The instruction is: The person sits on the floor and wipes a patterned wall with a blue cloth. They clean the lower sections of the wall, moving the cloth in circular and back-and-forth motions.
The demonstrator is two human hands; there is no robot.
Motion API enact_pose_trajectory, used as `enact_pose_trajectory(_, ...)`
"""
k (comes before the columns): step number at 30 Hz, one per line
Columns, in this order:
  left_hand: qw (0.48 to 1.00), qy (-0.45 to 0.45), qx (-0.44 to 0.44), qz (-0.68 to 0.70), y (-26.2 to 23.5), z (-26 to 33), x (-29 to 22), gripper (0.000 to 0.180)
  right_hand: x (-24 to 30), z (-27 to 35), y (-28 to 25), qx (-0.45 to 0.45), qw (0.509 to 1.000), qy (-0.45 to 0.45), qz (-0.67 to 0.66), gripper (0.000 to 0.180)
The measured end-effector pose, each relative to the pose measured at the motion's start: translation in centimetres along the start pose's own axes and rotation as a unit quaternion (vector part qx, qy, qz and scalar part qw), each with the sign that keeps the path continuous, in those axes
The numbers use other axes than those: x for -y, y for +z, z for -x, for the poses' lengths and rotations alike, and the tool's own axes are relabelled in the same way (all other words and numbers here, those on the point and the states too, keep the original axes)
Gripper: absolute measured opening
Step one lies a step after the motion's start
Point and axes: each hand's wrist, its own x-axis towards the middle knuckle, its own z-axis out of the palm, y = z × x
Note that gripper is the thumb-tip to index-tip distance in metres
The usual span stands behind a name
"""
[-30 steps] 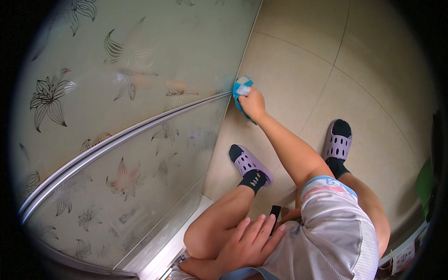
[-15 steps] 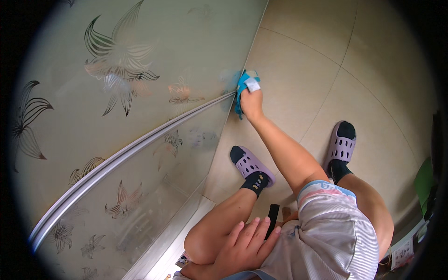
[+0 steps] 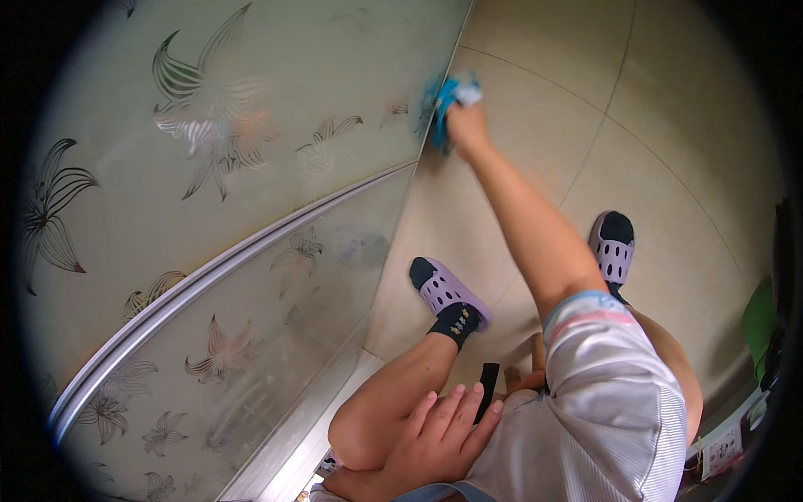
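Panel: here it is, filling the left side, pale and glossy, flower patterns all over the panel (image 3: 276, 92).
Floor: beige tiles with dark seams, the floor (image 3: 694, 125) running off past the panel's edge.
Shirt: pale stripes, with a blue and pink cuff on the right sleeve of the shirt (image 3: 619, 385).
Rail: and look at the silver rail (image 3: 238, 259), curving across the panel and stopping at its edge.
Left hand: down at the lap, the left hand (image 3: 443, 435) lies palm down, fingers stretched and a little apart, no grip to see.
Slippers: a purple pair with holes, left slipper (image 3: 447, 289) near the panel, right slipper (image 3: 613, 258) well apart from it, dark socks in both.
Right hand: arm stretched far out, the right hand (image 3: 466, 125) clamped on the cloth, slightly blurred!
Cloth: bunched and blue, the cloth (image 3: 443, 117) sits against the panel's edge, beyond the rail's end, white patch at the top.
Strap: short and black, the strap (image 3: 488, 386) just beside the left fingertips.
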Motion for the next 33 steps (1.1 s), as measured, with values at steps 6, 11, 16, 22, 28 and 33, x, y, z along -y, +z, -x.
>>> enact_pose_trajectory(6, 1.0, 0.008, 0.0, -0.029, -0.3, -0.5, 0.0, 0.039, -2.3, 11.8, 2.3, 0.069, 0.98, 0.158, -0.097, 0.016)
enact_pose_trajectory(11, 1.0, -0.028, -0.005, -0.004, 0.1, -0.4, -0.5, 0.035, -1.2, 2.0, 1.5, -0.11, 0.981, -0.158, 0.037, 0.019)
enact_pose_trajectory(16, 0.999, -0.029, -0.019, 0.002, 0.5, 0.0, -0.1, 0.034, 6.5, -8.4, -1.1, -0.123, 0.992, -0.001, 0.006, 0.023)
enact_pose_trajectory(22, 1.0, -0.018, -0.014, 0.009, -0.1, -0.3, -0.1, 0.037, 4.4, -4.9, -0.9, -0.087, 0.993, 0.014, -0.076, 0.024)
enact_pose_trajectory(28, 1.0, -0.005, 0.016, -0.002, -0.1, 0.0, -0.6, 0.039, -3.3, 8.1, 0.3, 0.144, 0.985, 0.091, -0.031, 0.017)
enact_pose_trajectory(33, 0.999, 0.006, -0.025, -0.025, 0.3, 0.2, -0.5, 0.039, -4.6, 13.7, 0.3, 0.206, 0.898, 0.252, -0.295, 0.01)
